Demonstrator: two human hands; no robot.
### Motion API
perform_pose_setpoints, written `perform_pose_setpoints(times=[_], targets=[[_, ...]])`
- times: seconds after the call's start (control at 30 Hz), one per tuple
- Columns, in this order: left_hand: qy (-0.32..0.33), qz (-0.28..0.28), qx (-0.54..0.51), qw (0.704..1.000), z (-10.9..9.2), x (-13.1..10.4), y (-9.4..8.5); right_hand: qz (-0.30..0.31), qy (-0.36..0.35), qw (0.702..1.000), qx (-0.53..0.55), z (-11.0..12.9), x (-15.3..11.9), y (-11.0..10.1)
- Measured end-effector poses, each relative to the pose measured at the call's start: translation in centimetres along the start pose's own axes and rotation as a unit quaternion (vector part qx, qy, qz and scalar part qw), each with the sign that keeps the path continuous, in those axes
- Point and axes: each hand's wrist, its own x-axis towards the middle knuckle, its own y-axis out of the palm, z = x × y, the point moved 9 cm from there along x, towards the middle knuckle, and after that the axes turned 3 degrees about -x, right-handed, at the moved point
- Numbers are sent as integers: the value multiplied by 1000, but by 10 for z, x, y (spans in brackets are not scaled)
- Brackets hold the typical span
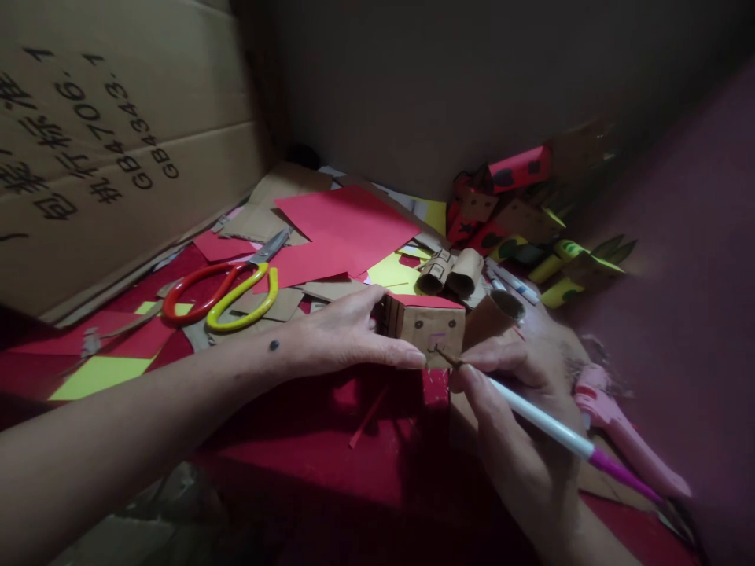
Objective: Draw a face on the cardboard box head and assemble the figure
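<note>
My left hand [354, 334] grips a small cardboard box [440, 318] from its left side, thumb along the lower front edge. The box has a red top, and its front bears two round eyes, a small pinkish mark and a dark curved line. Pinched in my right hand [524, 401] is a slim white pen [543, 417] with a magenta end; its dark tip meets the box front near the curved line. Just behind the box stand two short cardboard tubes [465, 271], and another cardboard tube [501, 310] leans beside my right fingers.
Scissors [221, 295] with red and yellow handles lie left on paper scraps. Red paper sheets [348, 224] cover cardboard pieces behind. A large carton [118, 149] rises at left. Paper-covered cardboard figures [519, 204] stand at back right. A pink glue gun [625, 432] lies at right.
</note>
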Motion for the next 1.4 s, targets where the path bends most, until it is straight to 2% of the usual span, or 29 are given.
perform_pose_setpoints(times=[0.23,0.5,0.73,0.9,1.2,1.33,1.4], targets=[[-15,-25,88,996,-11,-5,-6,-20,10,1000,18,-3,1,-4],[12,-16,48,999,1,3,-4,-60,27,994,85,-13,-2,-11],[2,1,41,999,-1,3,-4,-54,26,994,87,-8,0,-10],[1,-12,71,997,-5,2,-8,-59,33,994,83,-4,1,-9],[-3,-8,76,997,-6,2,-5,-66,38,995,69,-7,1,-9],[35,12,28,999,-2,7,2,-61,39,995,70,-9,0,-8],[57,15,50,997,-1,9,3,-57,38,995,69,-10,-1,-9]])
